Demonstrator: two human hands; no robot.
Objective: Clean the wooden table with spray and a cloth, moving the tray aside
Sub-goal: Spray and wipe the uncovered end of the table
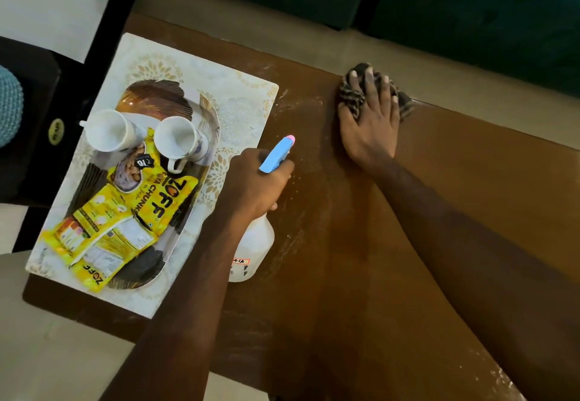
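My left hand (254, 181) grips the neck of a white spray bottle (252, 250) with a blue trigger head, upright near the middle of the wooden table (470, 187). My right hand (370, 118) presses flat with spread fingers on a striped dark cloth (353, 99) at the table's far edge. Pale streaks and droplets mark the wood between my hands. The tray (201, 137) lies on the left, on a pale patterned mat (244, 99). It carries two white cups (180, 140) and yellow snack packets (138, 206).
A dark chair (37, 124) stands left of the table, touching its corner. A dark green sofa (439, 8) runs along the far side. Pale floor shows around the table. Bare wood stretches to the right and toward me.
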